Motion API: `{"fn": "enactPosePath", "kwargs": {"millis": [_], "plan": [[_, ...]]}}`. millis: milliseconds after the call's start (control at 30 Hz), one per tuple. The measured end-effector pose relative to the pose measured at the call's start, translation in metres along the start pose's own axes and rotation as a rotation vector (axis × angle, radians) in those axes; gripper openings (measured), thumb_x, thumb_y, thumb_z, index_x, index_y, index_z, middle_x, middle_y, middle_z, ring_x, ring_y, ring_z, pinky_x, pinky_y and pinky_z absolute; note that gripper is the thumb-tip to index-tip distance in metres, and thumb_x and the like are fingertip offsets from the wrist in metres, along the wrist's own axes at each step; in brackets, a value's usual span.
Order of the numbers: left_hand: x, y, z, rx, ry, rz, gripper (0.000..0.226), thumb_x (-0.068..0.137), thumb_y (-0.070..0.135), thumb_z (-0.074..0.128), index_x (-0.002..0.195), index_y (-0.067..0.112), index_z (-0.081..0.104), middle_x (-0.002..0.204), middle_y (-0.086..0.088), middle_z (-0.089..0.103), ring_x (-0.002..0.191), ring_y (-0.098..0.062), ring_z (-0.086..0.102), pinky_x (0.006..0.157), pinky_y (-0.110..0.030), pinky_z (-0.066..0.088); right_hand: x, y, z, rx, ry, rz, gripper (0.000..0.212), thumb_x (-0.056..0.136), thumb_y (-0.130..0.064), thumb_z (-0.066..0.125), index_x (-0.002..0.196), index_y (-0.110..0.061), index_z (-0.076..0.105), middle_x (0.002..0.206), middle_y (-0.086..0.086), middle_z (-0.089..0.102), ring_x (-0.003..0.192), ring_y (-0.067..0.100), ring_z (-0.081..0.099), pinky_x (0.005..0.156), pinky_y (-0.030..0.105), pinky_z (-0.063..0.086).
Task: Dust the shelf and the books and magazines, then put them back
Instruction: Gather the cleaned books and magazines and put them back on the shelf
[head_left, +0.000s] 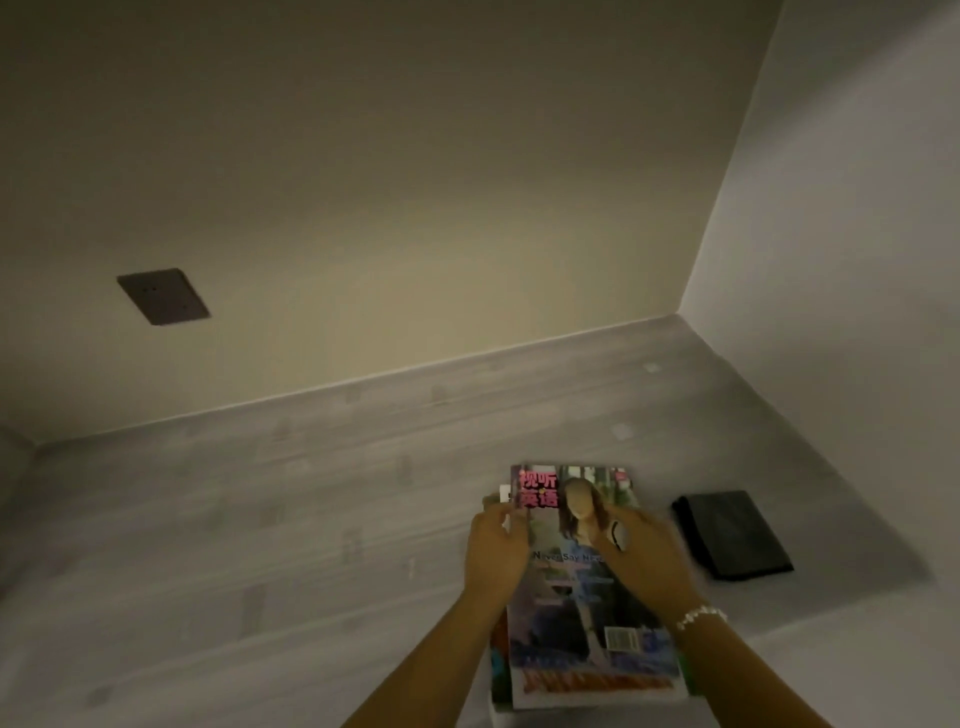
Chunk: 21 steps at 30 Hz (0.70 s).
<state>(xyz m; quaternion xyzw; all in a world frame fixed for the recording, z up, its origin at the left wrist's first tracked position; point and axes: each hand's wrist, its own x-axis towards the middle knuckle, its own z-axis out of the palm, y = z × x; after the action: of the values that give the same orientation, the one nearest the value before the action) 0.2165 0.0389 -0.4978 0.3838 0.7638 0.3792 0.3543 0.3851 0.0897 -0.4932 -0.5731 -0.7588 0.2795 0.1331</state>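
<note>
A stack of magazines (582, 613) lies flat on the grey wood-grain shelf (270, 519), the top cover showing a woman and pink Chinese characters. My left hand (493, 551) grips the stack's left edge near its far corner, fingers curled round the edge. My right hand (649, 556) lies on the right side of the top cover, fingers bent over it; motion blur hides how firmly it holds. A bead bracelet sits on my right wrist. A folded dark cloth (732, 535) rests on the shelf to the right of the stack.
The shelf is a recess with a beige back wall (415, 234) and a pale side wall (841, 260) on the right. A dark socket plate (163, 296) is set in the back wall at left. Bare shelf surface stretches left of the stack.
</note>
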Motion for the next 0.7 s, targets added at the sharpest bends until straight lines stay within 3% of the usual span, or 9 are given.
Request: {"fn": "enactPosePath", "kwargs": {"millis": [67,133,167,267,367,467,567,701], "plan": [[-0.003,-0.014,0.009,0.037,0.005,-0.044,0.022,0.1,0.029,0.043,0.098,0.016,0.061,0.097,0.0,0.063,0.079,-0.007,0.059,0.069,-0.017,0.049,0.004,0.016,0.005,-0.029,-0.016,0.006,0.016,0.091,-0.034,0.058,0.097,-0.02,0.062,0.094,0.0,0.063,0.091,0.018,0.06,0.081,0.025,0.044],[-0.007,-0.026,0.017,0.049,0.003,-0.086,0.022,0.099,0.027,0.045,0.09,0.016,0.062,0.089,-0.003,0.065,0.073,-0.009,0.06,0.067,-0.02,0.052,0.01,0.038,0.016,-0.07,-0.065,0.083,0.039,0.085,-0.042,0.063,0.115,-0.017,0.058,0.11,0.003,0.059,0.106,0.022,0.055,0.093,0.034,0.043],[-0.01,-0.03,0.02,0.056,-0.002,-0.108,0.022,0.099,0.027,0.046,0.086,0.018,0.061,0.083,-0.001,0.063,0.069,-0.007,0.058,0.062,-0.014,0.048,0.012,0.049,0.022,-0.086,-0.112,0.131,0.055,0.081,-0.048,0.064,0.124,-0.015,0.053,0.117,0.005,0.057,0.111,0.025,0.053,0.097,0.038,0.042],[-0.017,-0.04,0.03,0.111,0.024,-0.131,0.024,0.099,0.031,0.045,0.08,0.022,0.056,0.074,0.006,0.058,0.063,-0.004,0.053,0.057,-0.01,0.042,0.017,0.075,0.039,-0.048,-0.206,0.195,0.082,0.072,-0.066,0.059,0.134,-0.017,0.04,0.123,0.01,0.056,0.11,0.027,0.053,0.094,0.042,0.046],[-0.021,-0.042,0.038,0.108,0.039,-0.157,0.018,0.097,0.019,0.049,0.08,0.021,0.055,0.082,0.003,0.059,0.068,-0.005,0.056,0.06,-0.009,0.046,0.017,0.079,0.039,-0.021,-0.154,0.257,0.08,0.075,-0.051,0.071,0.137,-0.014,0.037,0.125,0.014,0.052,0.114,0.03,0.049,0.094,0.038,0.044],[-0.018,-0.043,0.043,0.056,0.108,-0.213,0.008,0.094,0.014,0.053,0.096,0.013,0.06,0.096,-0.003,0.064,0.085,-0.013,0.063,0.069,-0.013,0.052,0.022,0.087,0.04,0.128,-0.176,0.303,0.083,0.068,-0.045,0.08,0.132,-0.009,0.043,0.12,0.015,0.057,0.109,0.033,0.053,0.092,0.04,0.046],[-0.015,-0.039,0.042,0.009,0.121,-0.287,0.015,0.094,0.014,0.053,0.108,0.01,0.059,0.098,-0.002,0.062,0.082,-0.012,0.058,0.068,-0.014,0.049,0.025,0.09,0.035,0.341,-0.217,0.396,0.06,0.07,-0.023,0.083,0.115,0.002,0.053,0.107,0.014,0.063,0.098,0.032,0.061,0.084,0.037,0.05],[-0.016,-0.038,0.049,0.0,0.069,-0.345,0.016,0.094,0.018,0.055,0.109,0.014,0.06,0.109,-0.004,0.064,0.093,-0.014,0.06,0.086,-0.027,0.053,0.026,0.098,0.031,0.543,-0.236,0.473,0.042,0.075,-0.014,0.078,0.107,-0.001,0.055,0.1,0.014,0.064,0.091,0.028,0.061,0.08,0.038,0.052]]}}
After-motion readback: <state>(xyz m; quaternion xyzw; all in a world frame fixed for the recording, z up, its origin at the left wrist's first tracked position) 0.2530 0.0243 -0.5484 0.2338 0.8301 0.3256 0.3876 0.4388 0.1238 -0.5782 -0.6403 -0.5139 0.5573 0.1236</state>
